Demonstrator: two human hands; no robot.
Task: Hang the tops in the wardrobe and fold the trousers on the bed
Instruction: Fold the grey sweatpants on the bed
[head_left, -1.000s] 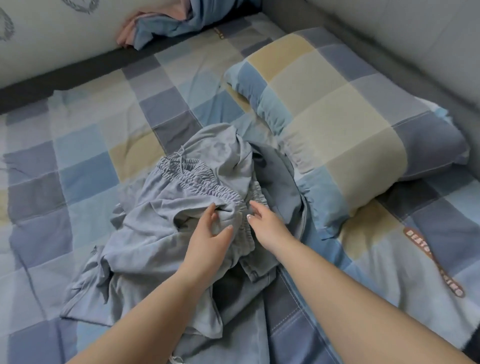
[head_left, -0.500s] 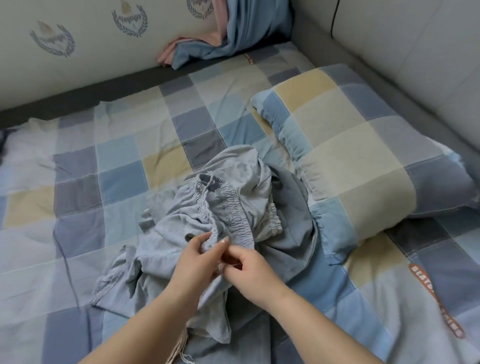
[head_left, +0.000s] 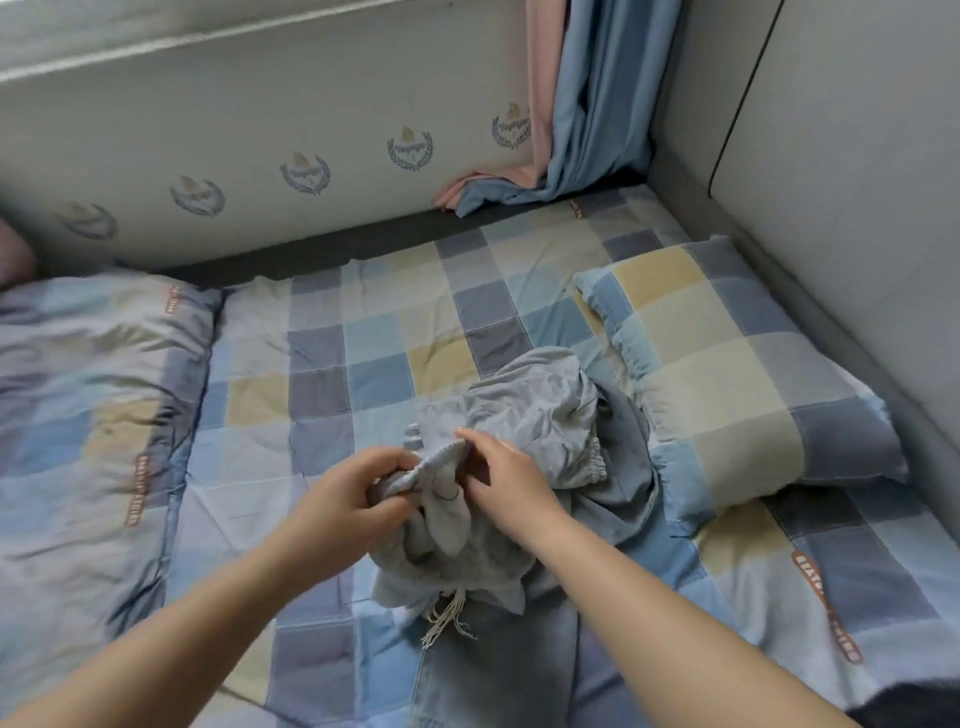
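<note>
**A:** How far along was the job at that point?

**B:** Early, I'd judge. The grey trousers (head_left: 524, 431) were bunched in a heap at the centre of the frame, on the checked bed (head_left: 363, 332), just beside the pillow (head_left: 727, 364) at the right. Nothing on the bed looked folded.

**A:** And the hands?

**B:** Both were on the gathered waistband. The left hand (head_left: 348, 493) had its fingers curled round a bunch of the grey cloth, and the right hand (head_left: 504, 478) pinched the elastic edge between thumb and fingertips, close to the left. They seemed to be sorting out the waistband before laying the trousers flat.

**A:** Any other clothes?

**B:** A darker grey piece (head_left: 623, 467) lay under the heap toward the pillow, and a pair of jeans (head_left: 493, 675) with a frayed edge ran off the bottom of the frame. I couldn't tell whether the dark piece was a top.

**A:** The wardrobe?

**B:** Not in view. Only a curtain (head_left: 587, 104) at the upper right and a folded quilt (head_left: 88, 415) at the left. So hanging was all still to do, as far as I could see, and the folding had barely begun.
</note>
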